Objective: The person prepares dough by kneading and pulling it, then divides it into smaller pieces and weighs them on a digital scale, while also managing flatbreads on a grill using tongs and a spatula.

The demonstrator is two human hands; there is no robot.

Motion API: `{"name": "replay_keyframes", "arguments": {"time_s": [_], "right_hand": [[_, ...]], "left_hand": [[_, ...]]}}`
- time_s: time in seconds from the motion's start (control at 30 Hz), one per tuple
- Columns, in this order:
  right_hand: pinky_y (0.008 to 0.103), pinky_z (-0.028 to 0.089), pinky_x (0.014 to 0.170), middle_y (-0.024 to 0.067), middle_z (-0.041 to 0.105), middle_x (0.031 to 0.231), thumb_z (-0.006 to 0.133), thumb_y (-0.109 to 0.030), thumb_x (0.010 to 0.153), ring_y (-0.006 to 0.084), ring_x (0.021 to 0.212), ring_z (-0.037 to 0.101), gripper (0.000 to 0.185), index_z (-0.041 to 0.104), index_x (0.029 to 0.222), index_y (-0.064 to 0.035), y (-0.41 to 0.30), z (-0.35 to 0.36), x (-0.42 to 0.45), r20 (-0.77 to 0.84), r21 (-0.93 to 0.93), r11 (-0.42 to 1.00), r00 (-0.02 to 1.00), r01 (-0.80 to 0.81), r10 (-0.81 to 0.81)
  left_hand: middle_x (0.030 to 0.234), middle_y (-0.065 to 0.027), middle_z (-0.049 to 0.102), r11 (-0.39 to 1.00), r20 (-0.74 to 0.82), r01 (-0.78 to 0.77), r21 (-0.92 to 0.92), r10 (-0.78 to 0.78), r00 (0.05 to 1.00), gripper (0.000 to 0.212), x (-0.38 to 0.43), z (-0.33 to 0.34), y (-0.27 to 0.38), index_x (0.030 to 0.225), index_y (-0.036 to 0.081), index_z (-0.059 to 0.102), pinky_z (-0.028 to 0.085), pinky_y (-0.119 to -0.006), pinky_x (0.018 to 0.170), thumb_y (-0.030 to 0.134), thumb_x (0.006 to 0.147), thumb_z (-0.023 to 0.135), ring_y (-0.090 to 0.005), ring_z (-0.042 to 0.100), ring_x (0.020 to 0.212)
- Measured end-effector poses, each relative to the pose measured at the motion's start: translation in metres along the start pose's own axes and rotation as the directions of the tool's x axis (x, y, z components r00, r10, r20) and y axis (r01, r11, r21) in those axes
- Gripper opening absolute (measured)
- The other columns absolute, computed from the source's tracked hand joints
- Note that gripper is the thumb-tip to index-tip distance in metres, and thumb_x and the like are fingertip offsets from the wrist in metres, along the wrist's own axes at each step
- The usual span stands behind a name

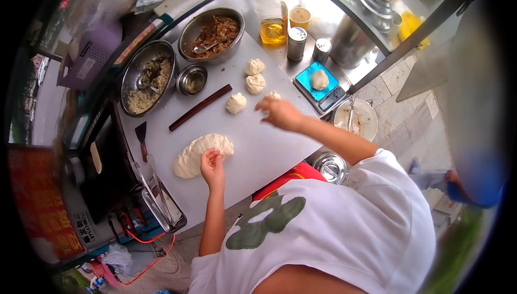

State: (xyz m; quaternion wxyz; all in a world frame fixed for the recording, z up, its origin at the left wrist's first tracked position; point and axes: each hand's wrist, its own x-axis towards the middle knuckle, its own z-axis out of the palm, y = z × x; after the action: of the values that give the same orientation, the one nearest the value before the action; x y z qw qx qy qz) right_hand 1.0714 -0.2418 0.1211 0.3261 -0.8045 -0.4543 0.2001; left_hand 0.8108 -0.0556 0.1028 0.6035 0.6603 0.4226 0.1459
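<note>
A long lump of pale dough lies on the white board. My left hand is at its near right side with fingers bent together; whether they pinch any dough is hidden. My right hand, blurred, hovers with fingers apart and nothing visible in them. Just behind it a small dough ball is partly covered. Further dough balls sit to its left and beyond, one nearest the dark wooden rolling stick. Another dough piece rests on the blue-topped digital scale.
At the back stand steel bowls of brown filling and pale filling, a small steel bowl, an oil jug and shakers. A scraper, tongs and a dark griddle are left.
</note>
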Motion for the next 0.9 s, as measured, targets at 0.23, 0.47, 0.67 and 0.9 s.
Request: {"name": "replay_keyframes", "arguments": {"time_s": [0.23, 0.47, 0.67, 0.9], "right_hand": [[0.0440, 0.056, 0.095, 0.0147, 0.048, 0.150, 0.080, -0.025, 0.085, 0.0345, 0.119, 0.060, 0.068, 0.053, 0.146, -0.0164, -0.051, 0.215, 0.017, -0.149, -0.024, 0.958, 0.947, 0.285, -0.286], [0.0426, 0.058, 0.091, 0.0136, 0.061, 0.130, 0.080, -0.008, 0.078, 0.0332, 0.105, 0.068, 0.040, 0.071, 0.117, -0.0062, -0.037, 0.210, 0.022, -0.122, 0.371, 0.910, 0.981, 0.186, -0.151], [0.0430, 0.058, 0.084, 0.0130, 0.070, 0.108, 0.079, -0.003, 0.076, 0.0337, 0.092, 0.071, 0.029, 0.076, 0.104, -0.0054, -0.038, 0.216, 0.033, -0.152, 0.381, 0.923, 0.988, 0.048, 0.011], [0.0367, 0.055, 0.071, 0.0090, 0.074, 0.086, 0.076, -0.007, 0.084, 0.0219, 0.078, 0.069, 0.015, 0.077, 0.099, -0.0043, -0.037, 0.181, 0.038, 0.025, 0.556, 0.829, 0.996, 0.059, -0.088]], "left_hand": [[0.129, -0.0170, 0.064, 0.778, 0.010, -0.343, 0.527, 0.398, 0.917, 0.069, 0.014, 0.000, -0.012, 0.142, 0.004, 0.052, 0.050, -0.044, 0.103, -0.011, 0.074, 0.050, -0.0334, 0.062, 0.121], [0.136, -0.0190, 0.066, 0.708, 0.291, -0.487, 0.511, 0.390, 0.873, 0.073, 0.035, -0.011, -0.023, 0.150, 0.000, 0.046, 0.043, -0.045, 0.114, -0.012, 0.077, 0.049, -0.0368, 0.056, 0.135], [0.135, -0.0187, 0.068, 0.795, 0.329, -0.386, 0.468, 0.248, 0.911, 0.073, 0.051, -0.024, -0.035, 0.153, 0.001, 0.043, 0.039, -0.041, 0.118, -0.014, 0.082, 0.050, -0.0328, 0.056, 0.137], [0.144, -0.0112, 0.059, 0.554, 0.419, -0.467, 0.689, 0.221, 0.881, 0.067, 0.056, -0.006, -0.040, 0.148, 0.006, 0.053, 0.036, -0.047, 0.117, -0.003, 0.083, 0.070, -0.0342, 0.046, 0.141]]}}
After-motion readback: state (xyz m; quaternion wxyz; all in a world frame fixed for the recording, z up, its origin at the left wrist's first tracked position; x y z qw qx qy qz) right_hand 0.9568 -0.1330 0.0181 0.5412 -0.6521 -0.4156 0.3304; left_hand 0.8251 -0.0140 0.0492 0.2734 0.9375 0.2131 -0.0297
